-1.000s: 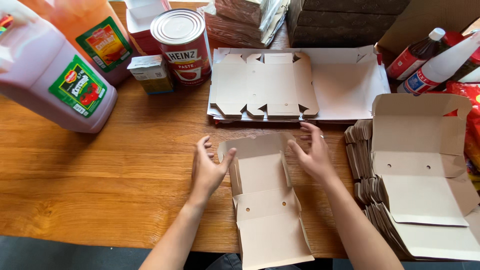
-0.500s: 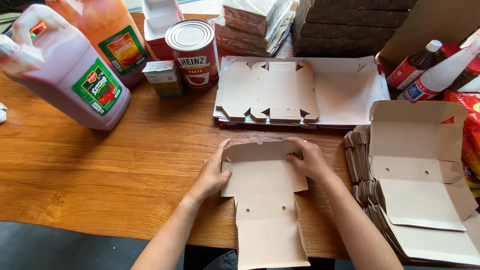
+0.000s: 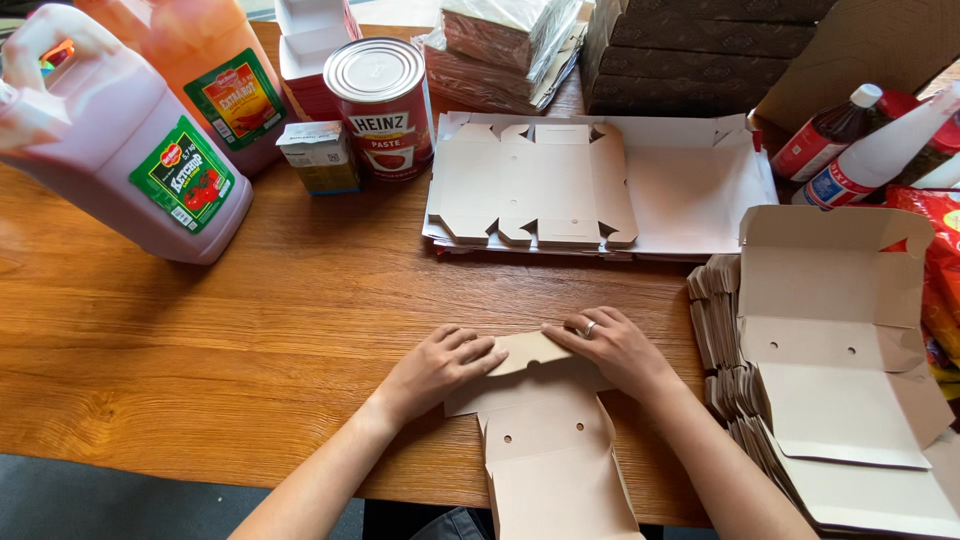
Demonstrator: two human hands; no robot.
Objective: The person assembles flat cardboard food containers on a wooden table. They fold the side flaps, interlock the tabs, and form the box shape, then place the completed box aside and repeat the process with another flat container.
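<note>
Two bare hands at work at near centre of a wooden table [image 3: 200, 340], both pressed flat on one unfolded cardboard box blank [image 3: 545, 440]. Blank lying at the near edge, far flap folded over, near end overhanging the table edge. Left hand [image 3: 440, 365] palm down on the flap's left part, fingers extended, gripping nothing. Right hand [image 3: 615, 350] likewise palm down on the right part, ring on one finger, fingers spread, not clenched. Far centre: stack of flat white box blanks [image 3: 600, 185], well apart from the hands. Right side: half-folded open box [image 3: 840, 340] resting on a pile of further blanks [image 3: 720, 340], just beside the right forearm. Far left: large pinkish ketchup jug [image 3: 110, 150] with green label, tilted in view, and an orange sauce jug [image 3: 215, 70] behind it. Far centre-left: upright tomato paste can [image 3: 385, 105], with a small carton [image 3: 320, 157] just beside it on the left. Far right: dark sauce bottle [image 3: 825, 135] and white bottle [image 3: 880, 150], leaning side by side. Beyond the white stack: wrapped bundles [image 3: 505, 45] and dark stacked cartons [image 3: 690, 50].
</note>
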